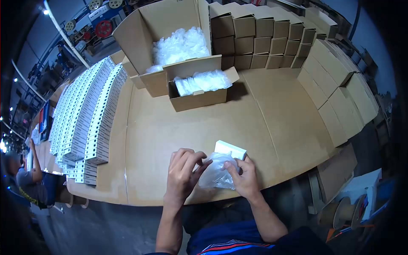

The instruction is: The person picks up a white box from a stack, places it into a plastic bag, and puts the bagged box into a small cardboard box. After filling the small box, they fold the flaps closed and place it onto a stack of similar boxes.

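A clear plastic bag (pixel 216 172) hangs between my hands above the front part of the cardboard-covered table. My right hand (pixel 244 174) grips the bag with thumb and fingers, and a small white box (pixel 230 149) sticks up just behind the bag, close to those fingers. Whether the box is inside the bag is hard to tell. My left hand (pixel 185 172) is at the bag's left side, its fingers curled and the fingertips near the plastic; whether they pinch it cannot be made out.
An open carton (pixel 199 101) of plastic-wrapped items stands before a larger box (pixel 168 25) of clear bags. White boxes (pixel 85 110) are stacked at left, brown boxes (pixel 244 27) at the back and right. A person (pixel 32 174) is at far left.
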The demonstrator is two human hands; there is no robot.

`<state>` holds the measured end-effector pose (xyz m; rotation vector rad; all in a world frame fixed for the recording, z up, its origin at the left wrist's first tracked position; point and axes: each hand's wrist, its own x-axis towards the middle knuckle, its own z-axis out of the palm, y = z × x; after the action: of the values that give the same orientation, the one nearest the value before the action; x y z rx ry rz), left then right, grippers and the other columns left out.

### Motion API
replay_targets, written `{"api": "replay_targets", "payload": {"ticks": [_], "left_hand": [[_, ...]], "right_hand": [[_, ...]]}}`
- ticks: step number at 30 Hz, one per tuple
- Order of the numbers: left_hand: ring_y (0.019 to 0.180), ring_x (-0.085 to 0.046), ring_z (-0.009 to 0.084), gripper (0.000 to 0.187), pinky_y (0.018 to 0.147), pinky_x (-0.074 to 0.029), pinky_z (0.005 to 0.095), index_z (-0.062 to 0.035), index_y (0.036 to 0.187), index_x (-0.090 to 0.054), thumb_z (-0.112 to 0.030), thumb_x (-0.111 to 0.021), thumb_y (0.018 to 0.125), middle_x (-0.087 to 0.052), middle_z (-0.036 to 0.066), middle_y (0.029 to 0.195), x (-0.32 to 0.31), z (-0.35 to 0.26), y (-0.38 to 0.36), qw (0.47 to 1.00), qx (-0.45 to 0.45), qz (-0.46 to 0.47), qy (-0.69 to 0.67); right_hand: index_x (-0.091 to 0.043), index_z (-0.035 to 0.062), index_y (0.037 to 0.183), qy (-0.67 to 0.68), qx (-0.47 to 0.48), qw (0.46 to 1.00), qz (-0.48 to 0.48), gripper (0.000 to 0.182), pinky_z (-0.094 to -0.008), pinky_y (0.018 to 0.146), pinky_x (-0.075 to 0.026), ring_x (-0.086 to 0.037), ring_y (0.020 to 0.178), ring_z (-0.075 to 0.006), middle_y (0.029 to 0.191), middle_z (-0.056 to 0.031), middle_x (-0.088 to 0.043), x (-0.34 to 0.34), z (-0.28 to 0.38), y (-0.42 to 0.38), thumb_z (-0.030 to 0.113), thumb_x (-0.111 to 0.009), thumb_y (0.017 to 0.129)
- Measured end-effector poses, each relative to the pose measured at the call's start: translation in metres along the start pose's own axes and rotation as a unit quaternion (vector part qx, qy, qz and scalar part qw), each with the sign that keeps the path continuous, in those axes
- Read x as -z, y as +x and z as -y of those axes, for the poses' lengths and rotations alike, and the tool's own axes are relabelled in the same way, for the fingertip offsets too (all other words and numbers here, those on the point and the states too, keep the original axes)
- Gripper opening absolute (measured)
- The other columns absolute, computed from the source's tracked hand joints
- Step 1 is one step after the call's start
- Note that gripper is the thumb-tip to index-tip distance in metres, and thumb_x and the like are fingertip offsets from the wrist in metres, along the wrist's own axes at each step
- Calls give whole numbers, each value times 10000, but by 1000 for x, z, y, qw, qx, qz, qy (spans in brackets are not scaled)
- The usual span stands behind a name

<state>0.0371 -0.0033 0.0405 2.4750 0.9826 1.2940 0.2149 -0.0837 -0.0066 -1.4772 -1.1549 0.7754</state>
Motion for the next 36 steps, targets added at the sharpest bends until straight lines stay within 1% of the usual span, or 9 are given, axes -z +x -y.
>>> {"api": "replay_targets", "payload": {"ticks": [5,9,18,21,25,29,33,34,36], "left_hand": [[720,-658,221,254,657,-527,357,-28,855,-660,-31,-885,738,-661,71,790,6,1,-2,989,94,69,-87],[770,-721,249,149,674,-550,360,13,994,-616,-16,-736,910,-685,121,811,13,11,-6,971,145,153,-110],[751,-767,249,505,716,-573,357,-127,1540,-403,-58,-525,1054,-772,208,1050,15,-1,16,904,266,240,-233],[770,-774,248,466,727,-570,354,-114,1504,-467,-40,-528,1047,-771,215,1015,7,19,8,953,160,177,-186],[748,-752,331,480,731,-561,408,-184,1498,-499,-78,-583,1037,-740,159,767,12,20,11,936,224,190,-195],[629,-723,141,418,602,-522,282,-135,1451,-556,-68,-594,1040,-687,119,644,17,8,19,921,275,203,-186],[681,-714,142,411,661,-520,257,-43,1487,-496,-87,-507,1078,-713,51,683,3,27,8,924,230,125,-280],[740,-712,153,432,745,-520,243,1,1515,-447,-113,-455,1098,-737,66,815,2,28,5,907,216,127,-338],[691,-691,146,432,712,-520,277,-37,1513,-475,-127,-472,1090,-581,43,661,1,38,-3,918,174,134,-331]], "right_hand": [[-764,-12,982,-35,13,999,9,255,-377,832,-516,-670,953,-284,1038,-192,-657,2,-10,4,241,-749,957],[-739,-23,965,-54,69,996,-4,213,-414,811,-512,-658,926,-329,1017,-222,-639,5,-19,5,190,-731,958],[-688,-44,905,-80,103,984,123,209,-416,843,-490,-614,950,-366,1025,-229,-601,8,-3,-2,147,-676,988],[-698,-42,930,-88,127,981,118,202,-448,817,-497,-628,908,-381,1007,-248,-596,15,-13,-2,154,-683,981],[-745,-25,1022,-104,66,984,131,223,-419,850,-508,-642,957,-373,1050,-241,-631,27,1,0,188,-721,958],[-761,-20,951,-60,51,994,80,191,-402,801,-514,-660,909,-340,990,-215,-644,22,3,5,164,-779,906],[-769,-13,944,-53,62,995,63,184,-394,778,-514,-664,872,-313,972,-200,-655,14,0,2,167,-785,908],[-771,-8,950,-44,58,996,55,183,-393,774,-513,-662,868,-303,970,-193,-659,12,-2,1,169,-786,910],[-776,1,958,-19,57,997,40,180,-386,776,-510,-654,867,-281,965,-177,-668,10,-7,0,177,-781,920]]}}
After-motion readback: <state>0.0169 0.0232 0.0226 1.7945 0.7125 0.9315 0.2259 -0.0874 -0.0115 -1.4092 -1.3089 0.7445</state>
